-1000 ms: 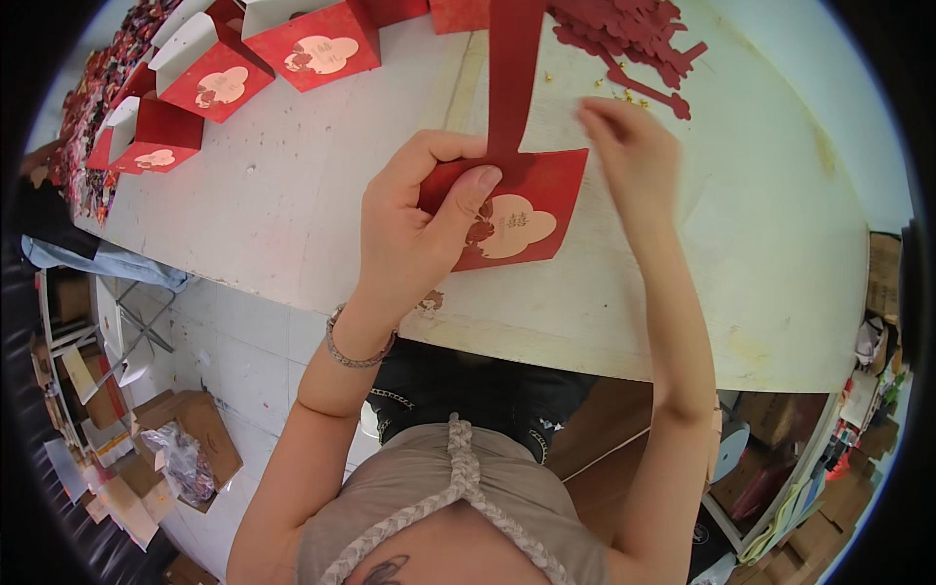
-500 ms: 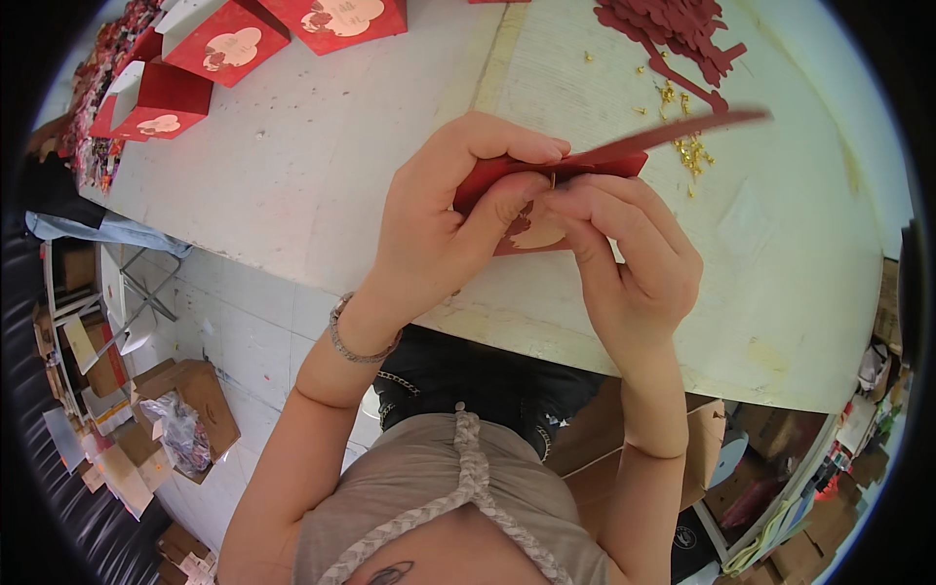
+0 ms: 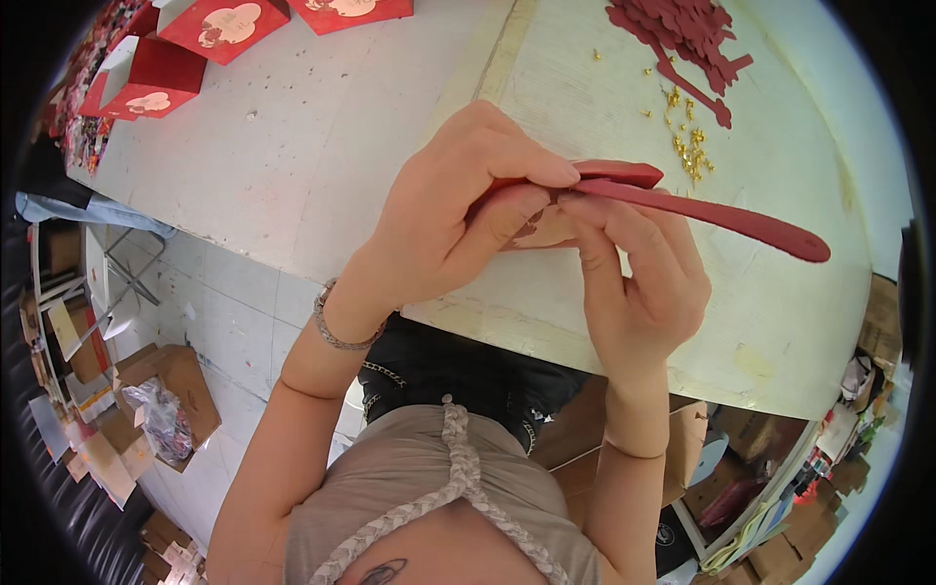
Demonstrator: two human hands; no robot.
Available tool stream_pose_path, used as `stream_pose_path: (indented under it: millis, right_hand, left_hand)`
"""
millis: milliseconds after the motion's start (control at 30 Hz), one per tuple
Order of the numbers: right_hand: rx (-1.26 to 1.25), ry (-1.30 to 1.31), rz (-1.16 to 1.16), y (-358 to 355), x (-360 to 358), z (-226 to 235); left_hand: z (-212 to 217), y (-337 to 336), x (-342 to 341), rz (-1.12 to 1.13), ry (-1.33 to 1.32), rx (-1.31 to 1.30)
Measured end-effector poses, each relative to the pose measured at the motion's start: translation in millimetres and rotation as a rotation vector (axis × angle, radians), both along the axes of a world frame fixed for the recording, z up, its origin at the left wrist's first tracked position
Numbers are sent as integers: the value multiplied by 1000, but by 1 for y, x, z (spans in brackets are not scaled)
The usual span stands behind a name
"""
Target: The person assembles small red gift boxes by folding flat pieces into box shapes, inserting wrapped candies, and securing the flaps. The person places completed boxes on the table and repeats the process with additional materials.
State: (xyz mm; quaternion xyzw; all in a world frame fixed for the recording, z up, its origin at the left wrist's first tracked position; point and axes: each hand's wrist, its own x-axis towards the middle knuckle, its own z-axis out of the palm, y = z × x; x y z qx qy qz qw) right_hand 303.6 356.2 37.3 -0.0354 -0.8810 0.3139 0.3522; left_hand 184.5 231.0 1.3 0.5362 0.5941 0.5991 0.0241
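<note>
Between my hands is a red paper gift box (image 3: 624,174) with a pale printed patch, held above the near part of the table. A dark red strap (image 3: 751,220) with a rounded end runs out from the box over my right fingers, pointing right. My left hand (image 3: 463,200) grips the box's left side, thumb and fingers closed on it. My right hand (image 3: 648,268) pinches at the spot where strap and box meet; its fingertips touch the left thumb's area. Whatever small piece lies between those fingertips is hidden.
Small gold brass fasteners (image 3: 692,156) lie scattered on the white table (image 3: 341,146), below a pile of dark red straps (image 3: 682,39). Finished-looking red boxes (image 3: 151,83) stand at the far left. An open cardboard carton (image 3: 180,400) sits on the floor.
The strap's free end has swung downward and toward me, from slanting up to slanting down at the right. Both hands stay on the box. The whole view has shifted slightly.
</note>
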Motion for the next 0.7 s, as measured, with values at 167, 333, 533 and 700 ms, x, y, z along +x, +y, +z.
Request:
stream_pose_path:
  millis: [167,333,533,700]
  right_hand:
    - [76,80,-67,8,-3,3]
    - [-77,70,-20,10,-10,-4]
    - [-349,-28,113,19,-8,-12]
    - [-150,87,169,21,-11,-15]
  left_hand:
    - [3,4,14,116,-237,97]
    - [-8,8,12,156,-112,167]
    - [49,-14,7,378,461,-109]
    - [76,10,-22,265,1109,56]
